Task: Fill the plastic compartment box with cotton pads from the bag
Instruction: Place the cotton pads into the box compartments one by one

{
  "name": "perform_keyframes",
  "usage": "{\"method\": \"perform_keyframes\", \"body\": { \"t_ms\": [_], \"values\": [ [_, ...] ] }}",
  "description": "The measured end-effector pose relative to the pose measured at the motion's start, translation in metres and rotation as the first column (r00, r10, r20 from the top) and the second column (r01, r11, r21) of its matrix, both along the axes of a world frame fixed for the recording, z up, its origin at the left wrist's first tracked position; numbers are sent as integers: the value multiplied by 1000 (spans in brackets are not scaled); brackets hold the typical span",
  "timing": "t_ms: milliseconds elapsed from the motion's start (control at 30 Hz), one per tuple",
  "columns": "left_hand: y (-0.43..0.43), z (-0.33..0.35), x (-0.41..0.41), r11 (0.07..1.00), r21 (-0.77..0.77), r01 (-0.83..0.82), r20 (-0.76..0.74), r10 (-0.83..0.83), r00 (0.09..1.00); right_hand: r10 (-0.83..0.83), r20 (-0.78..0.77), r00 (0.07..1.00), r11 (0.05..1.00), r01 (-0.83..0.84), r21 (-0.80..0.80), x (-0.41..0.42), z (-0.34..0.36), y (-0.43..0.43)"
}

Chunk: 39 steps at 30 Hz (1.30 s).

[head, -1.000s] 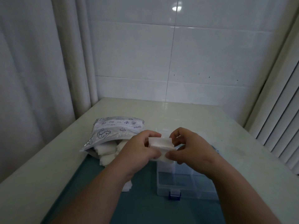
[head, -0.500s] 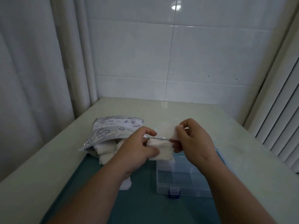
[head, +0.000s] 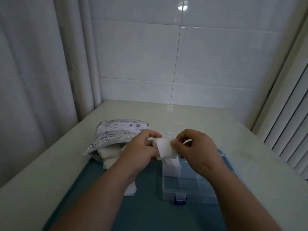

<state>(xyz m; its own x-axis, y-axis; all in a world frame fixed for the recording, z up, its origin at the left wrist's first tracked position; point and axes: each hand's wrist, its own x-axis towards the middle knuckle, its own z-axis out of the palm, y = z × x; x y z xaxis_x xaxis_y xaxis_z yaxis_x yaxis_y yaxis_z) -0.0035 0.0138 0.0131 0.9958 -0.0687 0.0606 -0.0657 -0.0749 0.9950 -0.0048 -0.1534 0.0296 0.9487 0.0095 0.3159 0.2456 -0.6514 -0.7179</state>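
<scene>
White tiled wall [head: 216,55] behind, pale tabletop [head: 183,117] with a teal mat [head: 150,214] on the near part. On my feed both hands meet over the far-left corner of the clear plastic compartment box [head: 188,185].

Left hand [head: 141,150]: fingers curled, thumb and fingertips pinching the left edge of a stack of white square cotton pads [head: 165,149]. Right hand [head: 198,150]: fingers curled, thumb and forefinger pinching the stack's right edge. I can't tell the pad count.

Box is open, directly below the fingers, with its blue latch [head: 180,199] on the near side. Something white stands in the compartment just under the stack.

Grey printed zip bag [head: 120,132] lies left of the left fingers, more white pads [head: 108,154] spilling from its mouth. Loose pads [head: 131,190] on the mat under the left wrist.
</scene>
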Motion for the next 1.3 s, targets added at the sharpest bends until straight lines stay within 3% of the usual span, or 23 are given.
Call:
{"method": "perform_keyframes", "body": {
  "t_ms": [100, 200, 400, 567, 767, 900, 1167, 1300],
  "values": [
    [0, 2, -1, 999, -33, 16, -12, -17, 1000, -15, -5, 1000, 1000, 15, 10, 0, 0, 0],
    [1, -1, -1, 997, 83, 4, 54, -9, 998, -10, -21, 1000, 999, 11, 42, 1, -1, -1],
    [0, 1, -5, 988, 156, -10, 62, 0, 998, 145, -179, 973, 988, -134, 70, -1, 4, -7],
    [-9, 2, -8, 983, 172, -66, 54, 57, 997, 170, -189, 967, 985, -173, 4, -1, 3, -11],
    [-20, -1, -11, 988, 79, -133, 11, 133, 991, 155, -164, 974, 984, -166, -57, -2, 4, -10],
    [-34, -12, -10, 964, 161, -211, 120, 193, 974, 152, -172, 973, 968, -182, -174, -4, 1, -5],
    [-42, -14, -10, 957, 70, -281, 70, 277, 958, 145, -141, 979, 966, -171, -195, -4, 0, -4],
    [-40, -7, -13, 970, -110, -217, 35, 222, 974, 109, -112, 988, 987, -120, -103, -2, 3, -7]
  ]
}}
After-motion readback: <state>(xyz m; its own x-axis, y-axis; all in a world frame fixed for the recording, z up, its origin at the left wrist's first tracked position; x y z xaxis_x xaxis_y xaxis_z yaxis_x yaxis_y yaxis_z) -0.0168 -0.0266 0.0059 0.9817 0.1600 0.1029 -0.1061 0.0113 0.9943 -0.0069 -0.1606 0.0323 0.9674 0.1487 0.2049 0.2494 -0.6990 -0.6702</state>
